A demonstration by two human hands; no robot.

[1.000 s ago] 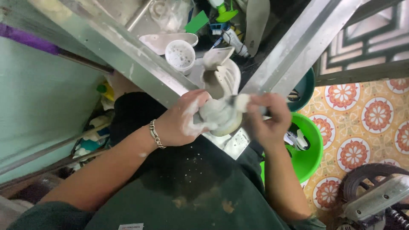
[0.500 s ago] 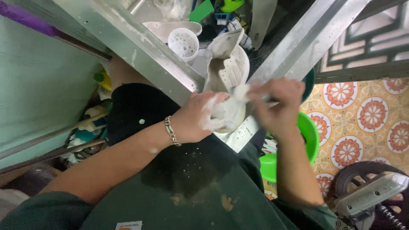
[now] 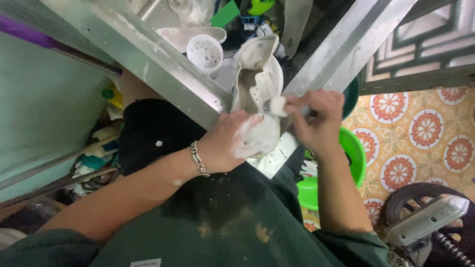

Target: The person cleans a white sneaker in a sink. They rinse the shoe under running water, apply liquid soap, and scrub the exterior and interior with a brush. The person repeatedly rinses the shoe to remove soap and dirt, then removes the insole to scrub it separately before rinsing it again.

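Soapy shoe held over the steel sink, brush working at its opening.

The sink (image 3: 148, 54) runs across the top, a white perforated basket (image 3: 269, 84) and cup (image 3: 205, 52) in it, green basins (image 3: 354, 158) below on the patterned floor. The white shoe (image 3: 255, 99) stands with its long axis running up from the left hand (image 3: 227, 143), which grasps its lower end, fingers wrapped and lathered. The right hand (image 3: 316, 121), just beside and nearer the opening, clenches a small brush (image 3: 277, 105) touching the shoe. A green flat package (image 3: 225, 14) lies at the sink's far edge.

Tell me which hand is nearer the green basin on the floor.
Right. The right hand is just above the green basin; the left hand is further off, gripping the soapy white shoe.
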